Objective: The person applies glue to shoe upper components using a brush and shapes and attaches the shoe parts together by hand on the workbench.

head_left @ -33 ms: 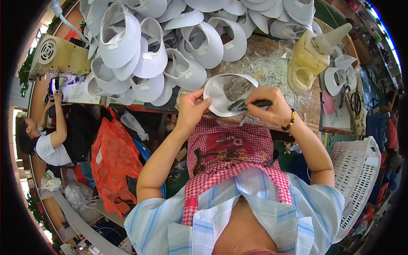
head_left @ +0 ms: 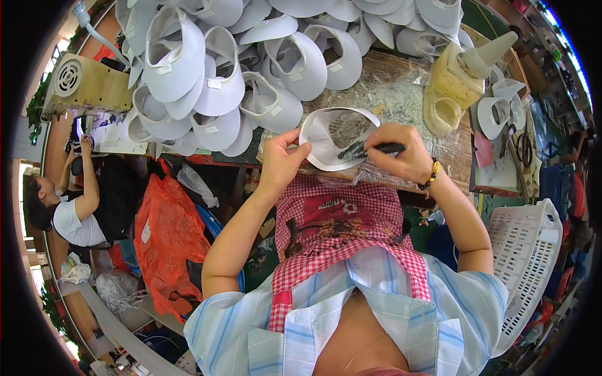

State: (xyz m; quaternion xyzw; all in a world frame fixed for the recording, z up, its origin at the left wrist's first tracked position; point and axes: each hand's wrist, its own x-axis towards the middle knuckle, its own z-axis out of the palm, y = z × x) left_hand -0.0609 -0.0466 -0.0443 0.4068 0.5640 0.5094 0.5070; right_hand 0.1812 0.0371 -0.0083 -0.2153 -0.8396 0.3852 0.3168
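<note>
My left hand pinches the left edge of a white curved visor piece lying on the plastic-covered workbench. My right hand grips a dark brush whose tip rests on the inner side of that visor piece. A beaded bracelet sits on my right wrist. A red checked apron covers my lap below the bench.
A large heap of white visors fills the bench's far left. A yellowish glue jug stands at the right, a white plastic basket beside me. Another person sits at far left near an orange bag.
</note>
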